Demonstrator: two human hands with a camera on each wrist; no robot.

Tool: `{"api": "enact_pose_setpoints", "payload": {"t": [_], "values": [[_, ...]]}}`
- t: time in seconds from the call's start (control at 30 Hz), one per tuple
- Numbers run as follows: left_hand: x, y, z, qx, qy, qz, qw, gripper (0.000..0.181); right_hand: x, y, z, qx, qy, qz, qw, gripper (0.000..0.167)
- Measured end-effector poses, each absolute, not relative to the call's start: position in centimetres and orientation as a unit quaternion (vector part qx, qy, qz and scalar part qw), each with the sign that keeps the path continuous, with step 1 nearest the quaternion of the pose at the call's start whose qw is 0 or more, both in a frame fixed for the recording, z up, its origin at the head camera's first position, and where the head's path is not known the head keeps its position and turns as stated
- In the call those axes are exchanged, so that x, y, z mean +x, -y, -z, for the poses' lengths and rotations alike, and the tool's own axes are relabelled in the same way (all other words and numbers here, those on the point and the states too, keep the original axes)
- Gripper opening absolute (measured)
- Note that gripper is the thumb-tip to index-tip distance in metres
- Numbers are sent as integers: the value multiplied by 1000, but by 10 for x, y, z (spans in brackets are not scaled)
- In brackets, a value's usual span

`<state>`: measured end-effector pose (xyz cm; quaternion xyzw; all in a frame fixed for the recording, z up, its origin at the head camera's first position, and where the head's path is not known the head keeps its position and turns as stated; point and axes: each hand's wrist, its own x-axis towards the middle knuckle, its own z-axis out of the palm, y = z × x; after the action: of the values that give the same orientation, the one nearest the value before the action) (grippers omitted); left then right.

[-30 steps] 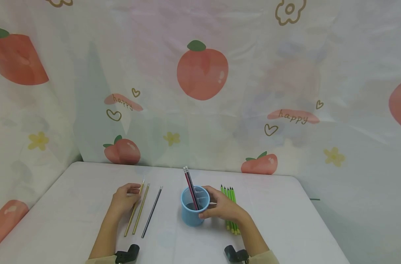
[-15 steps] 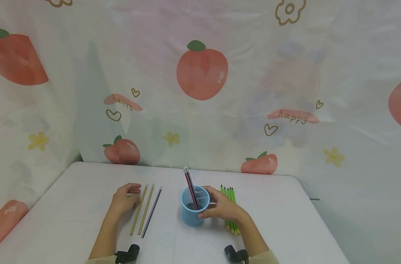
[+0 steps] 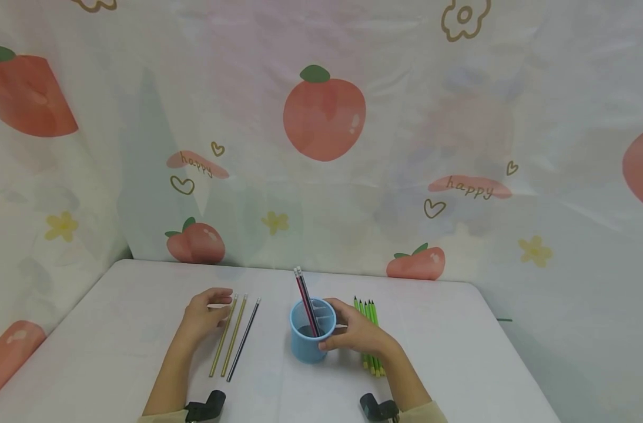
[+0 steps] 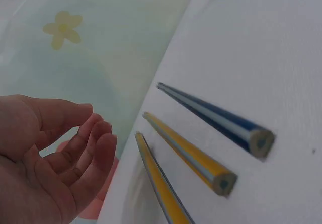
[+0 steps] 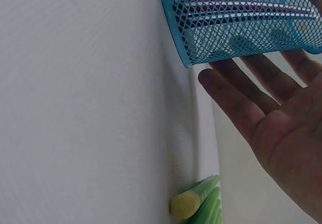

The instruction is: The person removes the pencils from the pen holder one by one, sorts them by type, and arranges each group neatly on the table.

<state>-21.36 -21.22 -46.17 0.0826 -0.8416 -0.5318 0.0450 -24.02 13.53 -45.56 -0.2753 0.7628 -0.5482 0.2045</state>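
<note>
My left hand (image 3: 202, 314) hovers just left of two yellow pencils. In the left wrist view its fingers (image 4: 100, 156) are loosely bent with nothing between them. The nearer yellow pencil (image 4: 161, 183), the other yellow pencil (image 4: 186, 151) and a dark blue pencil (image 4: 211, 118) lie side by side on the table. My right hand (image 3: 361, 332) holds a blue mesh pencil cup (image 3: 307, 346) from its right side, with thumb in front and fingers behind. The cup stands upright; a few dark and red pencils (image 3: 307, 296) lean inside it, eraser ends up.
Several green pencils (image 3: 373, 311) lie in a row on the white table (image 3: 438, 341), partly behind my right wrist. A fruit-patterned cloth (image 3: 324, 194) hangs behind the table's far edge.
The two yellow pencils have shifted right, closer to the dark blue one. My left hand has come off them, then moved slightly up and right. My right hand and the cup stay put.
</note>
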Motion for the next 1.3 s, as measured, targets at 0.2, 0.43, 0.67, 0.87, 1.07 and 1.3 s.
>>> {"api": "enact_pose_setpoints", "payload": {"t": [0.2,0.43,0.67,0.87,1.07,1.3], "values": [[-210,206,450,43,810,584,35,39,-239,-134,455,-273,-762,550,205,76],[-205,193,440,-36,765,642,23,39,-239,-134,454,-272,-763,549,207,76],[-203,182,433,-64,732,678,2,40,-239,-133,454,-276,-758,552,210,75],[-204,172,431,-69,697,714,-9,38,-241,-134,456,-273,-759,553,210,77],[-207,162,437,-58,666,743,-13,36,-242,-133,458,-278,-757,553,212,75],[-210,148,442,-70,647,759,-32,37,-241,-135,457,-271,-766,545,206,75]]}}
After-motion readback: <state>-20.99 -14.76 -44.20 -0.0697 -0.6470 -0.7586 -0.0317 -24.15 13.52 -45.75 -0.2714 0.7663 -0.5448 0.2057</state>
